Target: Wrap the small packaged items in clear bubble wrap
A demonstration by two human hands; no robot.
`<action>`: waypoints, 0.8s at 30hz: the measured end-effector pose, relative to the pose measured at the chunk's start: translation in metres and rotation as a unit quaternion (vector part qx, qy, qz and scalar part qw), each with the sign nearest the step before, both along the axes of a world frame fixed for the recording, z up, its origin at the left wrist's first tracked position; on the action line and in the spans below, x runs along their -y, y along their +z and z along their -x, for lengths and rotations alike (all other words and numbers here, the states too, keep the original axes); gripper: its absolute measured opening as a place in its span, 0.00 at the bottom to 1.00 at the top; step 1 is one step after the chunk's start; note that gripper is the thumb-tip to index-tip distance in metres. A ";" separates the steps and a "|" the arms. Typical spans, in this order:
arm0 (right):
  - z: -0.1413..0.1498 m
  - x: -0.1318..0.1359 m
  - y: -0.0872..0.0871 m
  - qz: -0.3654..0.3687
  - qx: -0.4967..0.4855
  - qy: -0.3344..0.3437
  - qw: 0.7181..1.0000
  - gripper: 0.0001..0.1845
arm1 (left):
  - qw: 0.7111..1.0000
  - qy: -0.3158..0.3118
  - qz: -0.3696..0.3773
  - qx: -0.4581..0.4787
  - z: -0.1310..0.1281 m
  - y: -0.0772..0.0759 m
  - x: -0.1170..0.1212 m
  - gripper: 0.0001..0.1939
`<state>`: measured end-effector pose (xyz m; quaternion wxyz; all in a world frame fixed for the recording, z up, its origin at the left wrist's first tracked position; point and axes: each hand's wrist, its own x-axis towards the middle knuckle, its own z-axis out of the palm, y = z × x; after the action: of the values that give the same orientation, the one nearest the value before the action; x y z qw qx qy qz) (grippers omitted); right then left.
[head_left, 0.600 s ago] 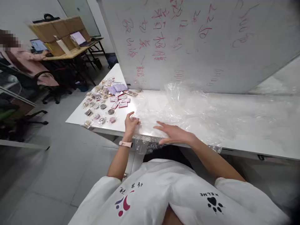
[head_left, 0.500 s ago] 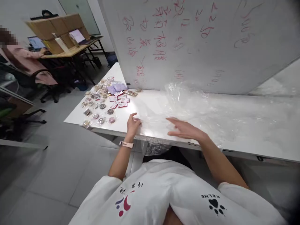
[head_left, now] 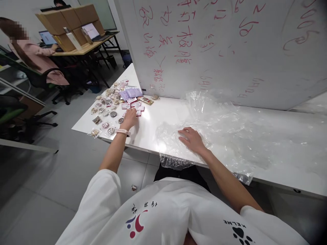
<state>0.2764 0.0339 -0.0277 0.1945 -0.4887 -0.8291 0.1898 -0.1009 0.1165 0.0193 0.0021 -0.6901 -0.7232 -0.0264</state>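
Observation:
My left hand, with a pink watch band on its wrist, is over the small red-and-white packets. Its fingers are bent down and drawn together among them; anything between the fingertips is hidden. Crumpled clear plastic film spreads over the white table from the middle to the right. My right hand rests palm down on that film, fingers apart, gripping nothing. Left of my left hand lie several small, clear-wrapped round pieces. Purple packets lie just behind the red-and-white ones.
A whiteboard with red writing stands along the table's back. Film hangs over the front edge of the table. One small wrapped piece lies on the floor. Further left, a person in pink sits at a desk with cardboard boxes.
My left hand has moved left from the film's edge to the red-and-white packets. My right hand has come down onto the film and shifted slightly left. The view has turned a little.

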 end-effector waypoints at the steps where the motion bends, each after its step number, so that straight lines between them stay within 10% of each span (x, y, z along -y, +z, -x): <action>1: 0.000 -0.001 -0.006 -0.007 -0.012 -0.001 1.000 0.21 | 0.999 -0.010 0.030 -0.013 0.005 0.000 -0.007 0.21; 24: -0.004 -0.001 -0.015 0.022 -0.036 -0.047 0.998 0.23 | 0.985 -0.117 0.084 -0.098 -0.006 0.007 -0.076 0.25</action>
<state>0.2808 0.0351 -0.0425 0.2222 -0.5238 -0.7933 0.2164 -0.0953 0.1927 0.0264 0.0115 -0.7667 -0.6337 0.1023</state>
